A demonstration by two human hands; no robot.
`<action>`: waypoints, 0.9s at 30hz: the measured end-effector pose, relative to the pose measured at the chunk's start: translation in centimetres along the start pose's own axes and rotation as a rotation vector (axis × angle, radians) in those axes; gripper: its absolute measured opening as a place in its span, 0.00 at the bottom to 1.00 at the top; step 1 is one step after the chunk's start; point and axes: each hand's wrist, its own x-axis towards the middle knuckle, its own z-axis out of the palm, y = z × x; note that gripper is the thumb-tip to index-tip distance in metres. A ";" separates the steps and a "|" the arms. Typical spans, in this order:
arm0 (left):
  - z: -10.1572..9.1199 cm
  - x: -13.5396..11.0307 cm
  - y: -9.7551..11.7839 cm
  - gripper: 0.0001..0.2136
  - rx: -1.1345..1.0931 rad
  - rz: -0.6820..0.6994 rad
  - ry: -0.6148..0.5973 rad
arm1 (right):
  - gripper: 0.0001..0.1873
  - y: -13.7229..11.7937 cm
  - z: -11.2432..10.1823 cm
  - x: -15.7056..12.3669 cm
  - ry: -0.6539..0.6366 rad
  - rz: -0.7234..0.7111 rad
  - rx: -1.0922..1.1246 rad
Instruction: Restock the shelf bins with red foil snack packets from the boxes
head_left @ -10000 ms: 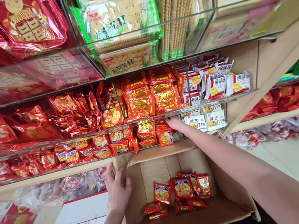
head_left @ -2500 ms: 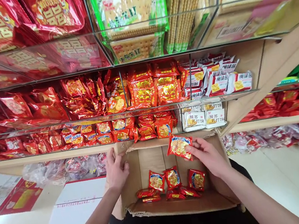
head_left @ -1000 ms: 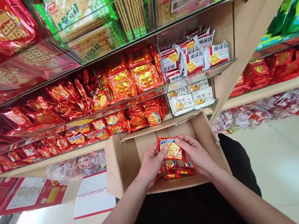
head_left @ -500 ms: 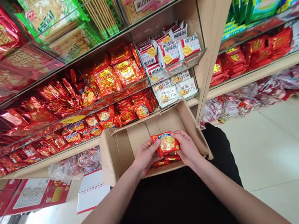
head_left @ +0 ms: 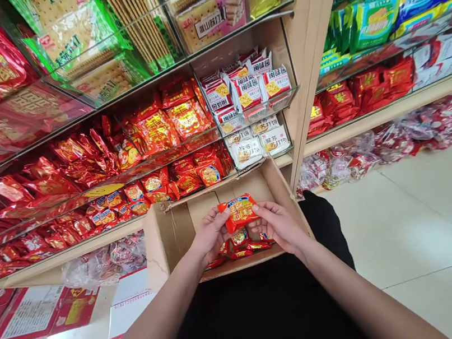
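Between my two hands is a red snack packet (head_left: 239,213) with gold and blue print, its front turned up towards me. My left hand (head_left: 212,231) pinches its left end, thumb on top. At the other end my right hand (head_left: 275,223) grips it the same way. Both are over an open cardboard box (head_left: 183,221) that rests at my lap. More red packets (head_left: 244,249) lie in the near part of the box, partly hidden by my hands and the held packet.
Ahead, shelves with clear fronts hold red packets (head_left: 156,131), white packets (head_left: 248,89) and large cracker packs (head_left: 74,39). A wooden upright (head_left: 304,39) stands right of them. Red-and-white cartons (head_left: 35,314) and bagged goods (head_left: 115,257) are low on the left. Tiled floor (head_left: 420,219) lies to the right.
The held packet has risen slightly off the packets in the box, showing more of them beneath. Both hands keep hold of it. The view has shifted a little to the right.
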 end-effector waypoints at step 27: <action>-5.7 2.7 2.0 0.12 -0.004 0.133 -0.223 | 0.17 -0.3 5.4 4.5 -0.032 -0.021 -0.599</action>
